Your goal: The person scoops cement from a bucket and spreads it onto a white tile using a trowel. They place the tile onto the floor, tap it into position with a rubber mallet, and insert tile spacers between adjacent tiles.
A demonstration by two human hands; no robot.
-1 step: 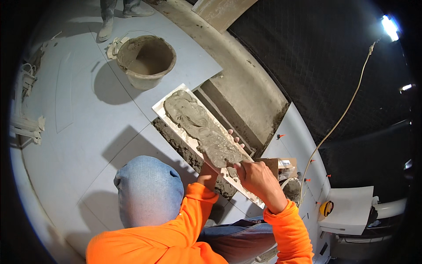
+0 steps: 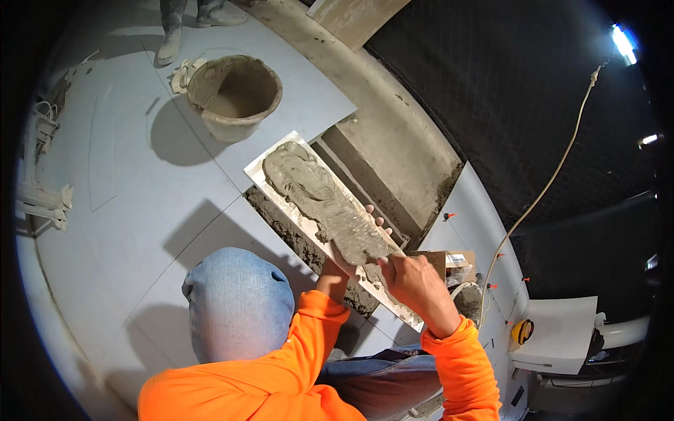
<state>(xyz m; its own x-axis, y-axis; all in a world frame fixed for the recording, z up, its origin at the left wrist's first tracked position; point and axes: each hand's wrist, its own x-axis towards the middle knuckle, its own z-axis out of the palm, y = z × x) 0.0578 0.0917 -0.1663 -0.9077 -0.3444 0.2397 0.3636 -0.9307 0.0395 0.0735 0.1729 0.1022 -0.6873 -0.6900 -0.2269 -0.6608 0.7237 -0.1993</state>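
On the near side of the bucket (image 2: 232, 130), we cradle the tile (image 2: 303, 219) in our curled left hand (image 2: 379, 221) and, right hand (image 2: 418, 281) closed on a hidden handle, do best spreading the mortar (image 2: 312, 189) evenly.

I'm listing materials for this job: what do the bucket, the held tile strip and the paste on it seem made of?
Bucket: probably plastic or rubber, matt, judging by its thick rim; caked residue hides much of the finish. Tile strip: perhaps ceramic or porcelain, its pale, dull face and straight edges suggesting so. Paste: seemingly wet cement mortar, grey, slightly glossy, with smeared ridges.
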